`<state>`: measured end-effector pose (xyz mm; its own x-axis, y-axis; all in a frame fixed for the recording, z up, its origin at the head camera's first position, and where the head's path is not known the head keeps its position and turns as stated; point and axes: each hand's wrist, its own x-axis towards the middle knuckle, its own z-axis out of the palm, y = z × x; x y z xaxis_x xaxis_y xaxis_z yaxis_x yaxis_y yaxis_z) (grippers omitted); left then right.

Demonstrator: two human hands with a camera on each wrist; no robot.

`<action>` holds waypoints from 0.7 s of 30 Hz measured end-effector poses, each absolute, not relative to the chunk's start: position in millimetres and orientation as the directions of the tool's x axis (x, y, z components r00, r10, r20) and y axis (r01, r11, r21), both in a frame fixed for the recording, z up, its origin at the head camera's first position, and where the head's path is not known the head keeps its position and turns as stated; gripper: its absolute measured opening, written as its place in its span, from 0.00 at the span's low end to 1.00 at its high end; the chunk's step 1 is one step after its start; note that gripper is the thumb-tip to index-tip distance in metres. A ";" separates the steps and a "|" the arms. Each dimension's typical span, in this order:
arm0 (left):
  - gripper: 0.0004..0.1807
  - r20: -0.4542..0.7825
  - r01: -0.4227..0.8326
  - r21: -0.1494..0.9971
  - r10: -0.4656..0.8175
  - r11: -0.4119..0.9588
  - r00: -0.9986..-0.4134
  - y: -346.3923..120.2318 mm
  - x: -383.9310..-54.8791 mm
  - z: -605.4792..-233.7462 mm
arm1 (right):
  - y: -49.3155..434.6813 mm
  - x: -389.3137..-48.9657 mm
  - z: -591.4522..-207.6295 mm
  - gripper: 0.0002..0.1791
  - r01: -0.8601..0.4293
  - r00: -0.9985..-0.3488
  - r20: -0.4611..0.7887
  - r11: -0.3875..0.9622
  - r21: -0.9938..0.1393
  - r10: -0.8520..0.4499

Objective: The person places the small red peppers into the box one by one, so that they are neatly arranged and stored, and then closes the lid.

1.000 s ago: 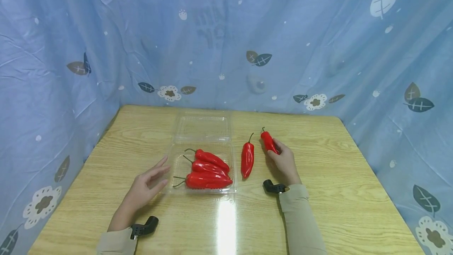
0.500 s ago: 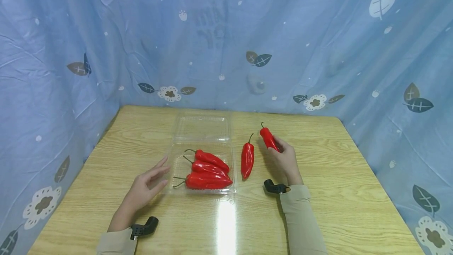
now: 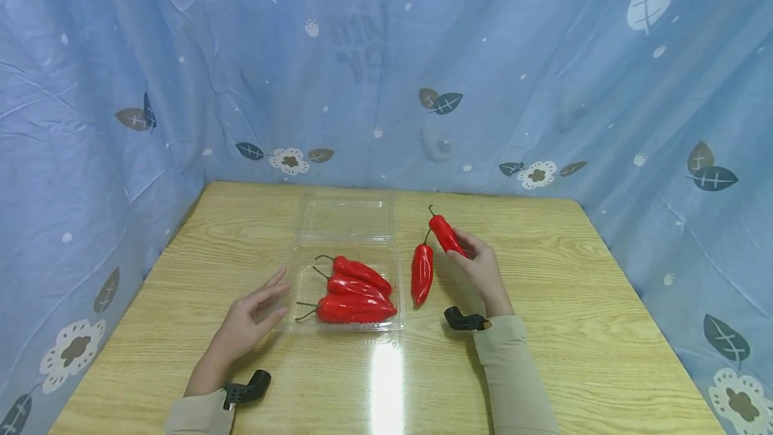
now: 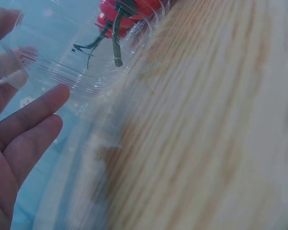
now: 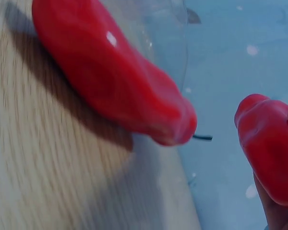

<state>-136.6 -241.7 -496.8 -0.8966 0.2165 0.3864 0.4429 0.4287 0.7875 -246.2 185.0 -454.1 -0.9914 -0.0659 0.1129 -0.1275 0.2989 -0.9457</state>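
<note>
Basically R hand (image 3: 483,274) has a red pepper (image 3: 445,232) pinched btwn thumb & fingers, approx round its lower half, stem end sticking out up & to the left; in the R wrist view it shows against the curtain (image 3: 386,52), so it looks held up off the desk (image 3: 574,301). Just left of it a loose pepper (image 3: 422,274) lies on the desk, stem pointing away from the person, tip toward them; the held one's stem end is v. near that stem, can't tell if they touch. Next left is a clear plastic box (image 3: 344,329), lid (image 3: 347,217) folded back flat on the far side, w/ three peppers (image 3: 357,307) side by side in the near half, stems to the left, tips to the right. L hand (image 3: 244,317) is at the box's left edge, fingers apart & relaxed, nothing in it; can't tell if the fingertips touch the plastic. The two hands are well apart, box & loose pepper btwn them. Both wrists have a black camera, R one (image 3: 466,319) & L one (image 3: 247,391), by beige sleeve cuffs. Blue curtain w/ leaf & flower prints behind, bright reflection on the desk just in front of the box
</note>
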 end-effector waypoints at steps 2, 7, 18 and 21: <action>0.19 0.385 0.441 0.784 0.214 0.438 -0.898 -241.9 -136.9 -497.2 | 181.9 -244.8 -452.3 0.29 -0.141 -0.989 0.124 0.272 -0.952 -0.079; 0.19 0.387 0.442 0.778 0.213 0.446 -0.897 -241.9 -136.9 -497.4 | 174.0 -241.0 -447.5 0.28 -0.166 -0.983 0.143 0.236 -0.957 -0.111; 0.19 0.380 0.436 0.786 0.213 0.439 -0.900 -242.1 -136.5 -497.2 | 156.8 -236.4 -444.2 0.27 -0.191 -0.971 0.147 0.241 -0.951 -0.189; 0.19 0.388 0.444 0.784 0.215 0.434 -0.896 -242.3 -136.9 -497.4 | 151.3 -234.9 -443.2 0.27 -0.190 -0.969 0.139 0.253 -0.949 -0.206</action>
